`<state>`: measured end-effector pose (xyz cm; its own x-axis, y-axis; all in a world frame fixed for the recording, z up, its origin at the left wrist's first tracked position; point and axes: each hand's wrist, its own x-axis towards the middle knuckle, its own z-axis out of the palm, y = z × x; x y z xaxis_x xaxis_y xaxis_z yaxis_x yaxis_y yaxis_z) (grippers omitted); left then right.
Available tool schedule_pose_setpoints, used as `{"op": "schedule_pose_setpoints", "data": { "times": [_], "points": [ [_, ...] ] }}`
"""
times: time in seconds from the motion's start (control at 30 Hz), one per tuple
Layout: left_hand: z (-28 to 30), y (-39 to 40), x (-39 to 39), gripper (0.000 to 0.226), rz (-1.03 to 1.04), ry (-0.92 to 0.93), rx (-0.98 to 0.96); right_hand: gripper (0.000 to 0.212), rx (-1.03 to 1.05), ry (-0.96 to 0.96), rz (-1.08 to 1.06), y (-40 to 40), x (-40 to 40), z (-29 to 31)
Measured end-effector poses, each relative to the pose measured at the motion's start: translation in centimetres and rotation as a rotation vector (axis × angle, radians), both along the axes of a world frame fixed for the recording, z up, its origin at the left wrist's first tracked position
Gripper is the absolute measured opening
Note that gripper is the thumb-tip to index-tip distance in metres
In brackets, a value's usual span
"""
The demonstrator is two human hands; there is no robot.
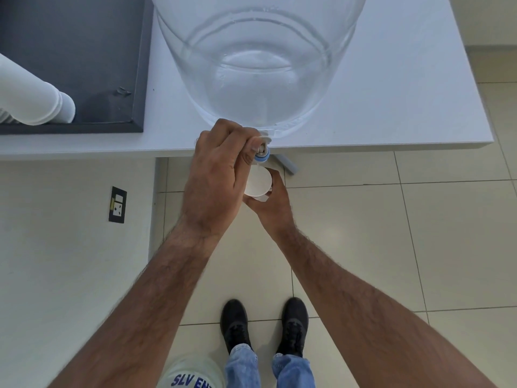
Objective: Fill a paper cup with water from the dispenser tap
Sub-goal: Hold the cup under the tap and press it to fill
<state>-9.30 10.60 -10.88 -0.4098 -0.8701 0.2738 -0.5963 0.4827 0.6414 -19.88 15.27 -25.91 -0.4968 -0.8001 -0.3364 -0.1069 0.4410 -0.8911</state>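
The person stands at the edge of the white counter (391, 107), where a big clear water container (257, 65) sits with its tap (263, 156) jutting past the edge. The left hand (221, 175) is curled around the tap, thumb and fingers closed on its top, seemingly working the lever. Just beneath the spout, the right hand (272, 203) is wrapped around a white paper cup (258, 182), holding it upright with its open mouth facing up. From here I can't quite tell whether water is running, or how full the cup is. To do this well, the cup's mouth should sit centred directly under the blue-ringed spout and close to it, held level, while the lever is eased so the stream stays gentle, and released before the water nears the rim.
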Motion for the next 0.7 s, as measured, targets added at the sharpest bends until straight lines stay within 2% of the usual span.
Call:
{"op": "schedule_pose_setpoints", "data": {
  "times": [0.37, 0.7],
  "points": [
    [-0.5, 0.1, -0.1, 0.033, -0.004, 0.093, 0.040, 0.073, -0.011, -0.013, -0.002, 0.2, -0.5, 0.7],
    [-0.7, 0.1, -0.1, 0.033, -0.007, 0.079, 0.125, 0.075, -0.013, 0.014, 0.037, -0.1, -0.7, 1.2]
  ]
}}
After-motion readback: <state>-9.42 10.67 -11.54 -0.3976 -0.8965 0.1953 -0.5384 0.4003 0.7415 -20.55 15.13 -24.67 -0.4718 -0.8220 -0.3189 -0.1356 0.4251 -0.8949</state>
